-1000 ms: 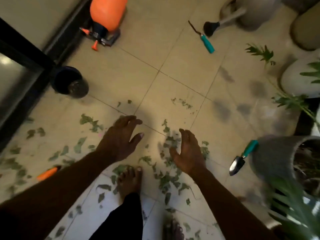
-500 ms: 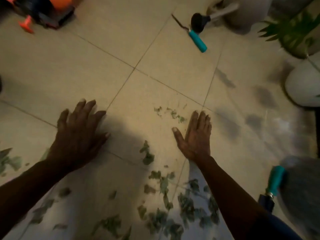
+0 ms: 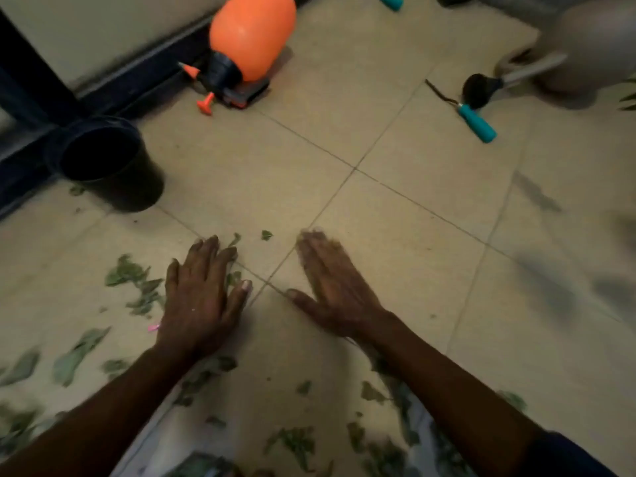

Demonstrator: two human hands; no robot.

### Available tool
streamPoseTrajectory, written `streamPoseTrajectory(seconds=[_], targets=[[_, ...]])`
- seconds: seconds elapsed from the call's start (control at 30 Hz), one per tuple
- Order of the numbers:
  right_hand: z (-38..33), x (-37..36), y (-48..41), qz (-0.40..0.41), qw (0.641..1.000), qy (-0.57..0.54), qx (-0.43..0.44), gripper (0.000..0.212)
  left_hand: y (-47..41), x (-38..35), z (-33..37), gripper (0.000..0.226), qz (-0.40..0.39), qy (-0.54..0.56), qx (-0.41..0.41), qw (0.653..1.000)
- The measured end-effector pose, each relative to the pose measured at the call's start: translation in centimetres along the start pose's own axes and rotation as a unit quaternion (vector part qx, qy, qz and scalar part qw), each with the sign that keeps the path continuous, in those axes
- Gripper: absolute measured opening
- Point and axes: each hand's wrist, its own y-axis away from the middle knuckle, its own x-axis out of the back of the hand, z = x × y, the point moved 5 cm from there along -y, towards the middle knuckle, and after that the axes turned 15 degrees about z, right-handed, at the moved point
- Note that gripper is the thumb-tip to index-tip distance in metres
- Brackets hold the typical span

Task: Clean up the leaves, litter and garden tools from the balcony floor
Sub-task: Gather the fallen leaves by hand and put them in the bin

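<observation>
Left hand (image 3: 201, 297) and right hand (image 3: 335, 287) lie flat on the floor (image 3: 395, 235), fingers straight, holding nothing, apparently placed to rake together the leaves (image 3: 127, 273) scattered from 6 to 9 o'clock. Teal-handled tool (image 3: 476, 120) at 2 o'clock and orange sprayer (image 3: 253, 39) at 12 are not yet collected.
</observation>
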Motion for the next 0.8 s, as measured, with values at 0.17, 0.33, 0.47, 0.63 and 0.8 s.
streamPoseTrajectory(seconds=[0.17,0.33,0.47,0.63,0.8], targets=[[-0.7,-2.0,0.0,0.008,0.983,0.129,-0.131,0.097,3.8,3.2,-5.1,0.07,0.054,-0.034,0.119,0.991],[-8.3,-4.4,-2.3,-0.056,0.996,-0.009,0.073,0.094,6.5,4.7,-8.2,0.075,0.084,-0.061,0.196,0.975],[-4.5,0.2,-2.3,0.064,0.994,-0.071,-0.059,0.08,6.9,3.8,-7.0,0.073,0.051,-0.036,0.152,0.986],[6.9,4.7,-0.2,0.059,0.966,0.061,-0.245,0.1,6.0,2.9,-6.0,0.076,0.023,-0.037,0.112,0.993],[-2.9,-1.8,0.2,0.003,0.99,0.081,-0.116,0.09,6.2,3.9,-7.6,0.072,0.036,-0.04,0.12,0.991]])
